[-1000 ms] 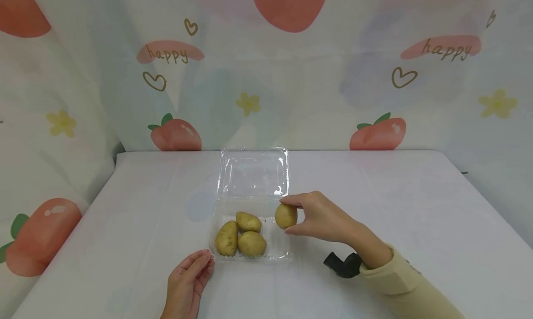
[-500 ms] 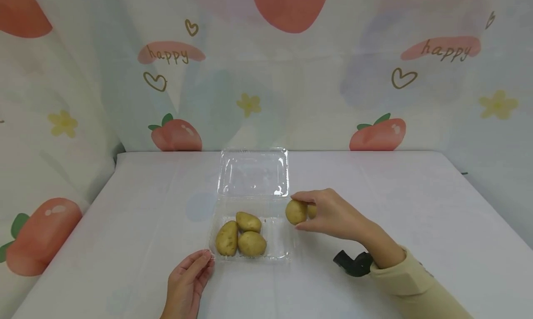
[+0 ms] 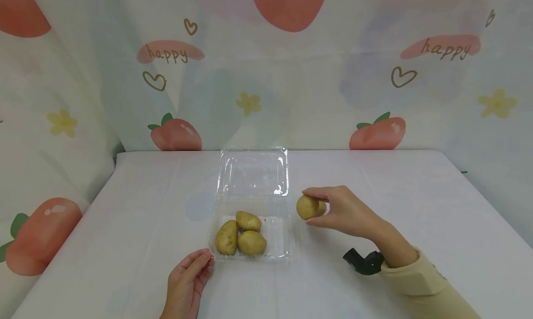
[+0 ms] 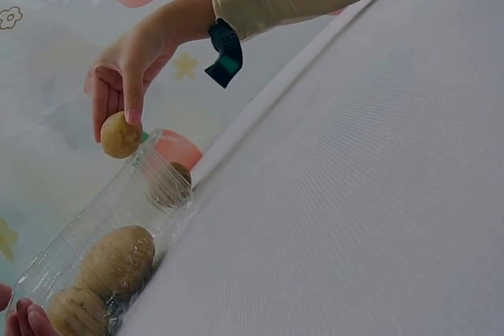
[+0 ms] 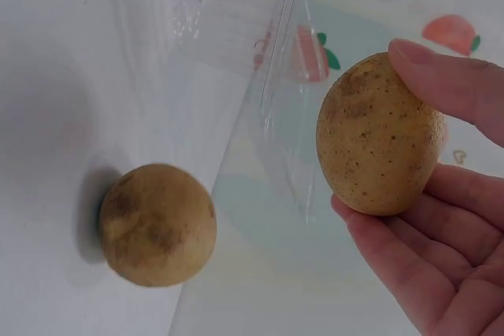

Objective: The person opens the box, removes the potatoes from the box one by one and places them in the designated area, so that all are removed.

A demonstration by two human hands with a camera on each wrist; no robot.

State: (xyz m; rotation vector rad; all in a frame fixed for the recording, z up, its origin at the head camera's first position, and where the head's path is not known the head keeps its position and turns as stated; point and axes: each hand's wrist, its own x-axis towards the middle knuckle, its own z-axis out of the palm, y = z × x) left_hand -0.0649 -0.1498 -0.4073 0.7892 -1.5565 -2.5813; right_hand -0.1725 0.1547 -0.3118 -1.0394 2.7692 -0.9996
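At the near left, pinching the container's corner with the thumb and forefinger of the left hand (image 3: 187,282), apparently to steady the clear container (image 3: 278,234). Over to the right, just past it and up off the table (image 3: 125,226), grasping the held potato (image 3: 307,208) between thumb and fingers of the right hand (image 3: 349,212): mid-carry, probably unloading, and calling next, most likely, for a gentle lowering beside the loose potato (image 5: 157,226), then letting go.

And now for the axes, left to right again! Inside the container, running near to far, far end leaning right: the left potato (image 3: 226,238). Lying left to right, right end nearer: the far potato (image 3: 249,221). Stretching left to right, only slightly: the near potato (image 3: 251,243). In the grip, seemingly longest from thumb to fingertips, though too round from the head view for certainty. On the table, just right of the container, showing round: the loose one.
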